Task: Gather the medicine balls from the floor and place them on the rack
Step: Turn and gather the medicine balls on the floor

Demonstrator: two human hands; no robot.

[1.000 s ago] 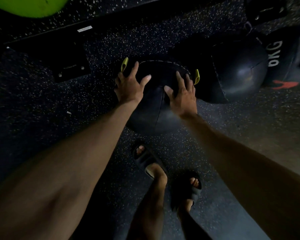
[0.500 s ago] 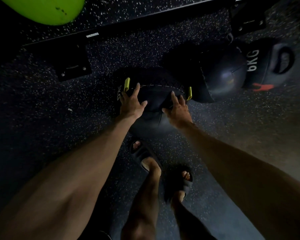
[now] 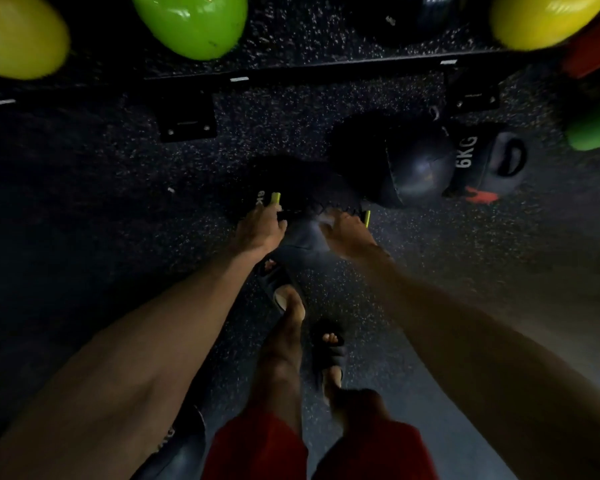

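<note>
Medicine ball [image 3: 303, 237], dark, round, stitched w/ yellow tabs, sits just beside shiny dark round ball [image 3: 418, 168]. L hand [image 3: 261, 230] fingers curl on it; R hand [image 3: 347, 234] blurry, can't tell. Weak hold: could slip onto foot [image 3: 286, 296].

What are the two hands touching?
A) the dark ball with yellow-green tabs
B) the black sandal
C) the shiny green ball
A: the left hand and right hand are both on the dark round medicine ball with yellow-green tabs, down on the speckled floor.
</note>
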